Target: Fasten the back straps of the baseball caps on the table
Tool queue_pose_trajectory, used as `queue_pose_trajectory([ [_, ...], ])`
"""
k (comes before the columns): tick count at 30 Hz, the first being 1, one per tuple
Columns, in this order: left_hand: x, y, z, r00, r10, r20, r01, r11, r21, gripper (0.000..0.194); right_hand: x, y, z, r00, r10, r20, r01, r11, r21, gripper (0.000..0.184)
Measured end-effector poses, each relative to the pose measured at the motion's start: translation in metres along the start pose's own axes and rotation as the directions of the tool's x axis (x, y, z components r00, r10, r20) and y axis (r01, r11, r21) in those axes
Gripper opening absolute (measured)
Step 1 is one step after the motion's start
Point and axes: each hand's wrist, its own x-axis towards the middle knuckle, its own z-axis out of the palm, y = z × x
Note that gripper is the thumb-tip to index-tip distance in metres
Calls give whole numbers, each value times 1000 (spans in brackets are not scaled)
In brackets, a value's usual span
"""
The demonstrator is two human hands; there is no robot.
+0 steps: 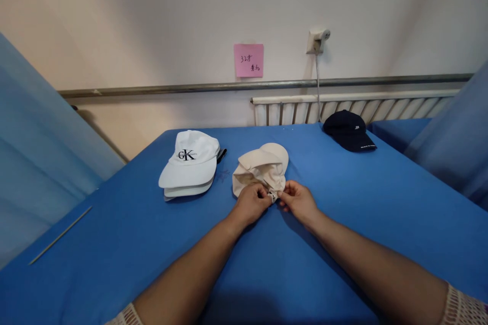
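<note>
A beige baseball cap (254,163) lies in the middle of the blue-covered table, its brim pointing away from me and its inside partly showing. My left hand (252,203) pinches the cap's near edge beside a small metal buckle (271,196). Just right of the buckle, my right hand (299,202) grips the same edge between thumb and fingers. The strap at the buckle is mostly hidden by my fingertips. To the left sit stacked white caps (192,167), the top one with a black "CK" logo. A dark navy cap (348,129) rests at the far right.
A thin stick (61,235) lies along the left side of the blue table cover (125,264). Behind the table run a metal rail (190,87) and a white radiator (385,106). A plugged-in cord (317,81) hangs there. Blue curtains (41,147) flank both sides.
</note>
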Motion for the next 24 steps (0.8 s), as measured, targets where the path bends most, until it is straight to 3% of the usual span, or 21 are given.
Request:
queue_pose_trajectory([
  [7, 3, -4, -3, 999, -27, 21, 27, 1000, -3, 16, -2, 2, 2, 997, -71, 37, 72, 997, -16, 23],
  [13, 3, -1, -2, 1000, 18, 0, -18, 1000, -9, 17, -1, 2, 1, 993, -104, 59, 105, 994, -11, 23],
  [20, 3, -6, 2, 997, 62, -45, -68, 989, -129, 14, 2, -1, -2, 997, -70, 15, 70, 998, -5, 25],
  [24, 5, -6, 2, 999, 25, -47, -33, 985, -172, 13, 2, -1, -3, 998, -67, 18, 67, 998, -2, 25],
])
